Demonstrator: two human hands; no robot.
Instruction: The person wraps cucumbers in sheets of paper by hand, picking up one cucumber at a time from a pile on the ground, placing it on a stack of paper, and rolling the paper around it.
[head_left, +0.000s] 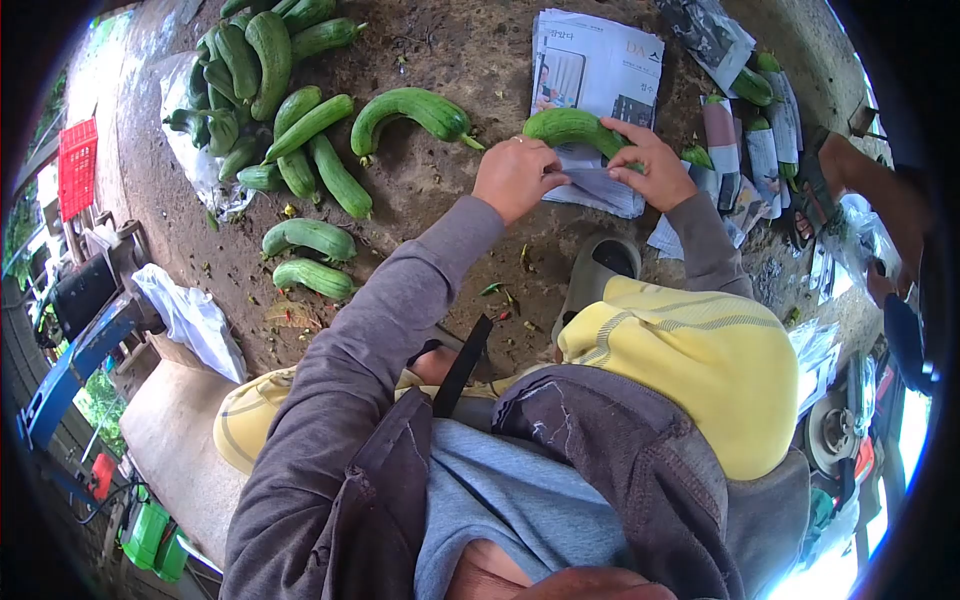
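While the right hand (655, 165) clamps its fingers over one end of the green gourd (568, 126), hiding that tip, the gourd lies on newspaper (598, 70). The left hand (515, 178) is curled at the paper's edge, grip unreadable. Bare dirt ground (450, 215); loose gourds (270, 70) left, wrapped bundles (765, 150) right, half cut off.

Ctr: gourd (575, 127) on newspaper (600, 70), gourd pile (270, 90) L on ground (450, 210), wrapped gourds (750, 135) R
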